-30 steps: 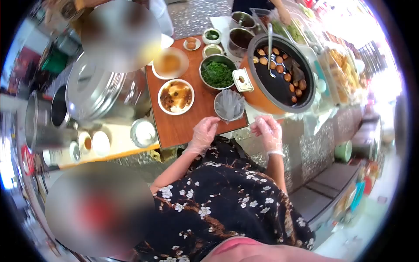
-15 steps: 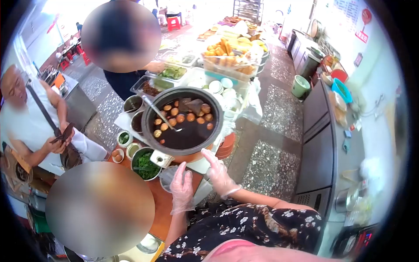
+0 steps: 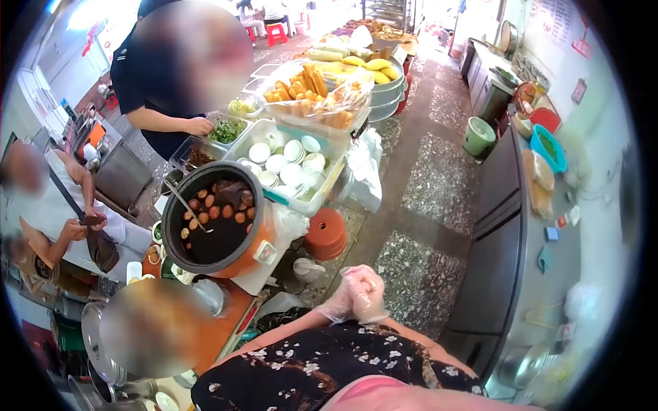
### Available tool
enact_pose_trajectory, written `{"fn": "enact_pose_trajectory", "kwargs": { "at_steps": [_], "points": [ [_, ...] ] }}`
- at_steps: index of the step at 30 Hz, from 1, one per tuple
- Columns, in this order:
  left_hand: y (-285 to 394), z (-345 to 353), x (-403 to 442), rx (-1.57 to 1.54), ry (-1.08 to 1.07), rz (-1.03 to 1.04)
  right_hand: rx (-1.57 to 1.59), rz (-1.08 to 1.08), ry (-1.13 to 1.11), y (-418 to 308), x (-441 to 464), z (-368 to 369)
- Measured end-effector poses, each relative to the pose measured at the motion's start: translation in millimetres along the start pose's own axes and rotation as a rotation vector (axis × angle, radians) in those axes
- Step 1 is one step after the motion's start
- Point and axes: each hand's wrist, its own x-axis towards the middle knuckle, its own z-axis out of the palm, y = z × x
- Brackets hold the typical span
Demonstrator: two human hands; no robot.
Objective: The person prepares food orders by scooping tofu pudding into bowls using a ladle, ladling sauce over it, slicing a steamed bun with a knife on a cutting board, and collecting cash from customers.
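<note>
My left hand (image 3: 340,301) and my right hand (image 3: 367,291), both in clear plastic gloves, are clasped together in front of my body, over the floor. Their fingers are folded against each other and no object shows in them. To their left stands the large orange pot (image 3: 248,250) of dark liquid with brown eggs and a ladle (image 3: 184,200). A stack of red-brown stools (image 3: 325,234) is just beyond the hands. The wooden board (image 3: 236,301) lies to the lower left, partly hidden by a blurred patch.
A tub of small white dishes (image 3: 291,164) and a basket of fried dough sticks (image 3: 308,92) stand past the pot. Across the counter a person in dark clothes (image 3: 147,96) reaches to the greens. A steel counter (image 3: 507,226) runs along the right.
The view has swung to the right, and the pot now appears further left. My hands, apart before, have come together. The person across the counter has an arm over the greens.
</note>
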Motion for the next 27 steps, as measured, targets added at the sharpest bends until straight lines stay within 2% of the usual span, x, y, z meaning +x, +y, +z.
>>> {"fn": "enact_pose_trajectory", "kwargs": {
  "at_steps": [3, 6, 7, 9, 10, 11, 13, 15, 17, 19, 21, 25, 26, 27],
  "points": [
    [18, 32, 49, -0.203, -0.04, 0.038, 0.087, 0.197, -0.023, 1, 24, -51],
    [62, 57, 92, -0.512, -0.094, 0.079, 0.177, 0.28, 0.022, 0, 50, -82],
    [76, 59, 109, -0.515, -0.072, 0.077, 0.175, 0.291, 0.003, 6, 59, -91],
    [98, 55, 141, 0.001, -0.148, 0.339, 0.199, 0.155, 0.031, 20, 82, -110],
    [100, 57, 154, -0.128, -0.18, 0.145, 0.109, 0.128, 0.024, 19, 97, -118],
    [92, 61, 170, -0.133, -0.164, 0.145, 0.018, 0.1, 0.02, 19, 111, -127],
    [65, 69, 208, -0.193, -0.16, 0.006, 0.379, 0.454, 0.139, 32, 146, -148],
    [49, 71, 258, -0.128, -0.124, 0.034, 0.353, 0.437, 0.148, 55, 195, -165],
    [37, 66, 315, 0.104, -0.057, 0.123, 0.367, 0.442, 0.093, 72, 253, -182],
    [18, 61, 377, 0.122, -0.027, 0.15, 0.366, 0.572, 0.068, 84, 319, -197],
    [20, 54, 440, 0.237, -0.083, 0.293, 0.43, 0.667, 0.109, 86, 385, -212],
    [42, 59, 550, 0.246, -0.189, 0.207, 0.425, 0.582, 0.016, 88, 479, -270],
    [46, 64, 575, 0.266, -0.227, 0.206, 0.239, 0.402, -0.053, 101, 495, -292],
    [42, 71, 598, 0.267, -0.242, 0.21, 0.332, 0.482, 0.01, 105, 510, -311]
  ]
}}
